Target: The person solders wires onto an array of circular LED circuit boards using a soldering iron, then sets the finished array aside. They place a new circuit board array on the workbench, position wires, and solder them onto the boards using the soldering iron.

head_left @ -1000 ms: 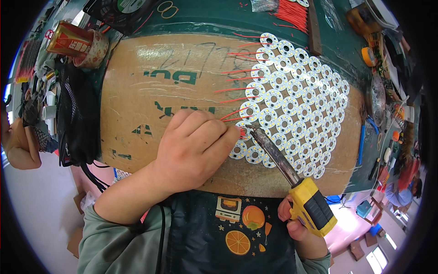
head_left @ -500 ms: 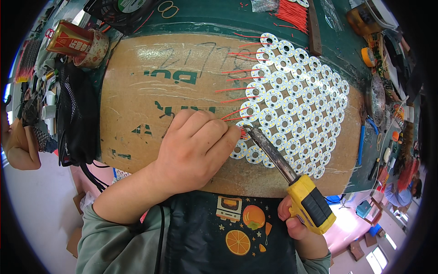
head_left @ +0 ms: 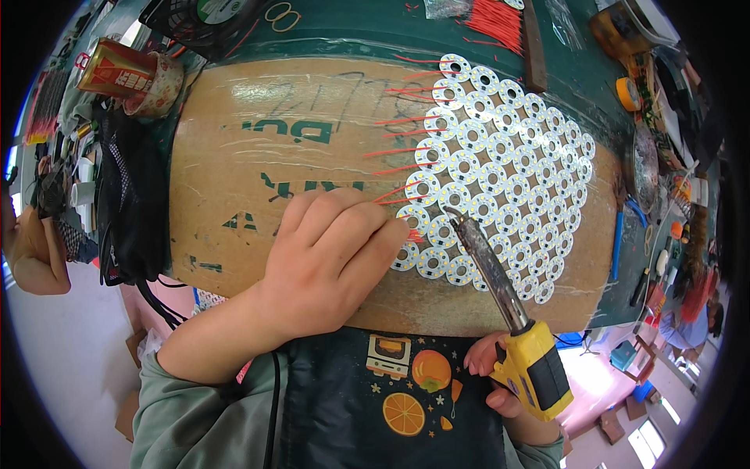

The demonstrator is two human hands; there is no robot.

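Observation:
My left hand (head_left: 324,262) is closed in a pinch at the left edge of a sheet of round white LED boards (head_left: 495,181). Short red wires (head_left: 415,234) poke out past its fingertips over a board near the bottom left of the sheet. My right hand (head_left: 491,361) grips a yellow-and-black soldering iron (head_left: 537,374) from below. The iron's bent tip hovers over or touches the boards just right of my left fingertips; contact cannot be made out. Other red wires (head_left: 398,151) stick out leftward from the boards along the left edge.
The boards lie on a brown cardboard sheet (head_left: 226,156) on a green table. Behind are a bundle of red wires (head_left: 497,25), a dark bar (head_left: 534,55) and a black fan (head_left: 205,23). A can (head_left: 117,69) stands left; yellow tape (head_left: 628,95) and blue-handled pliers (head_left: 618,242) lie right.
The soldering iron's tip has moved right, away from my left fingertips, and its handle has dropped slightly toward me. My left hand keeps its pinch almost in place.

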